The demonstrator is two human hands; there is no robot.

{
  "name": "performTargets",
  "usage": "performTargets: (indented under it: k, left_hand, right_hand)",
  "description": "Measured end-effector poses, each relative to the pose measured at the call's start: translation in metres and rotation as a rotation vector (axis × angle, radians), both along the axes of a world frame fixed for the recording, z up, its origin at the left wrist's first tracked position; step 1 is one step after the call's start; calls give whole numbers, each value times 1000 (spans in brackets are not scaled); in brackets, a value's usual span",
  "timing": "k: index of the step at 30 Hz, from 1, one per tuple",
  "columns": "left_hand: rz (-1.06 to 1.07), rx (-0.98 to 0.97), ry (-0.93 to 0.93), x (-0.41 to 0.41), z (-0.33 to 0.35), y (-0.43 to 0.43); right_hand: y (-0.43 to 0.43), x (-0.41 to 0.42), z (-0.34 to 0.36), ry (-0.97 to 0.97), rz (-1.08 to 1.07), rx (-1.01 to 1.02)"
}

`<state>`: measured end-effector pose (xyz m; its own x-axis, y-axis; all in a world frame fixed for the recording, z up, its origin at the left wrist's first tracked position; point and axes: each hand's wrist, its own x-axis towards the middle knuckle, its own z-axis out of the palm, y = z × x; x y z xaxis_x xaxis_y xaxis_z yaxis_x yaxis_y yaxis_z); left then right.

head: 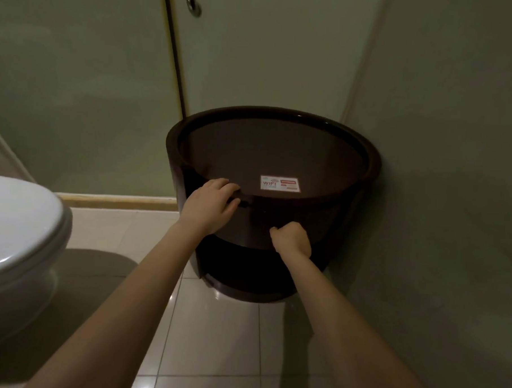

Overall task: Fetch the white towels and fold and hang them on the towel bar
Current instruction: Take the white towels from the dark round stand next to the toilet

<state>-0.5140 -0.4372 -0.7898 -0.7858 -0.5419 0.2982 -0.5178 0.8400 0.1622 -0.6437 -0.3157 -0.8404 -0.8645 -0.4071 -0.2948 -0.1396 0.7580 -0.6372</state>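
The round cabinet point(352, 180) is dark brown with a raised rim around a sunken top, and the only thing lying in that top is a white sticker point(279, 183) near the front edge. It reads "WIFI" in red beside a signal mark, and the smaller print is too blurred for me to read. My left grip point(211, 206) is at the cabinet's upper front edge, fingers curled over the rim and thumb below by a dark notch, pinching that edge. My right grip point(291, 239) is balled tight at the lower edge of the curved front panel, fingertips hidden under it. The panel is closed, so I cannot tell where the white towels are. A white toilet point(19, 221) stands left of the cabinet, and a metal door handle point(192, 3) hangs above and behind it
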Motion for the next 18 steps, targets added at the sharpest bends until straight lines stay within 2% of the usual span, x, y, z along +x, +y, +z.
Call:
performTargets:
  k: [10,18]
  left_hand:
    - [55,5,-46,-3,3,9]
    - [67,36,-86,0,5,11]
  right_hand:
    - [37,18,-6,-68,26,-73]
    - [74,45,-11,-28,70,-82]
